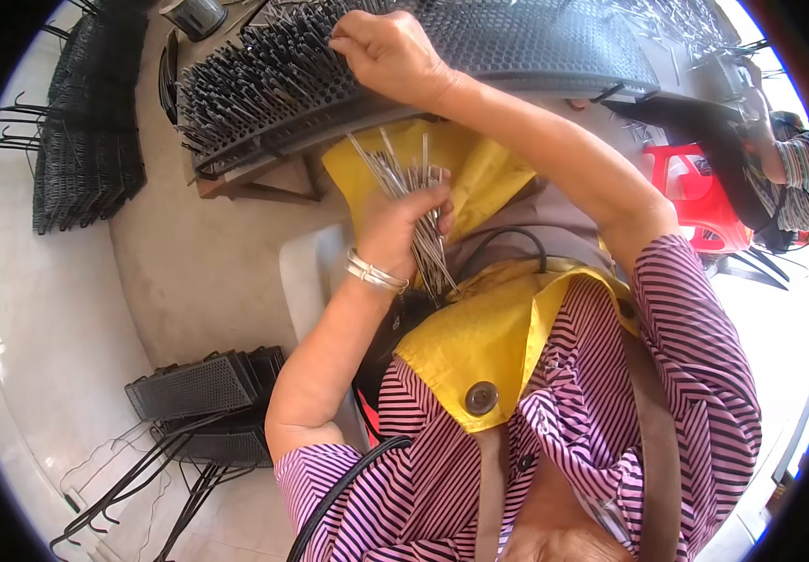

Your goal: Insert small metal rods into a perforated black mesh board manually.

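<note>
My left hand [393,225] is wrapped around a bundle of thin metal rods [430,245], held above my lap. Their ends fan out past both sides of the fist. A long black perforated rack [526,42] stretches across in front of me. Many rods [255,84] stand in the holes of its left part, while the holes right of my arm look bare. Over the edge of the filled part, my right hand [390,56] is closed with fingertips pinched together. Whatever lies between those fingertips is hidden from view.
Stacked black perforated racks [86,140] stand along the left wall, with more racks [198,389] at lower left, hooked rods jutting out. A metal can [194,17] is at the top. At right, a person in a striped sleeve [798,169] is near a red plastic stool [699,192].
</note>
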`<state>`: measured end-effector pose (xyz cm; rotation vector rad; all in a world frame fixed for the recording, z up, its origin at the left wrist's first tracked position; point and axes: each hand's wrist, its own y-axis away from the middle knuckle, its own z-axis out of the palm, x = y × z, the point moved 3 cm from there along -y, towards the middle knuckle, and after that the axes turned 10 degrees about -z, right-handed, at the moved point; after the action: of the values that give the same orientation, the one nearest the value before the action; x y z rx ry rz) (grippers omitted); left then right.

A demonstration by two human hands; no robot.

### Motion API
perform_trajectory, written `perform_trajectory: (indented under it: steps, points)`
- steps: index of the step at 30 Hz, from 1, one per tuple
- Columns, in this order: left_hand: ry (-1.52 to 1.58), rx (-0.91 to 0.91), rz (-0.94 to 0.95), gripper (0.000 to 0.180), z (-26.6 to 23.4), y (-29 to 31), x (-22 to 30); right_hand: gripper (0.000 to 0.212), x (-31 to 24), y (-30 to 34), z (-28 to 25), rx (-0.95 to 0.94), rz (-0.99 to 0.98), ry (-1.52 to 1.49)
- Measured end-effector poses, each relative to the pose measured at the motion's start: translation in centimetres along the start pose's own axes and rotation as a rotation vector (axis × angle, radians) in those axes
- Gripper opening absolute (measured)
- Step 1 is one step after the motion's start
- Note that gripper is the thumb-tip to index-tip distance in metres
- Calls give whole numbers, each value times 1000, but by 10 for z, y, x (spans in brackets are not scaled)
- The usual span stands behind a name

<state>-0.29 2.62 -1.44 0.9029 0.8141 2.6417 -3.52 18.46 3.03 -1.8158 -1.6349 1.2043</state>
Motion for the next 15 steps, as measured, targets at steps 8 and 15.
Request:
perform_trajectory:
  steps: [8, 15]
  points:
    - [12, 10, 43, 18, 4, 0, 3, 8, -1, -5, -3, 76, -7, -12]
    - [12, 18, 35, 18, 3, 1, 3, 11, -7, -4, -3, -101, -166, 56]
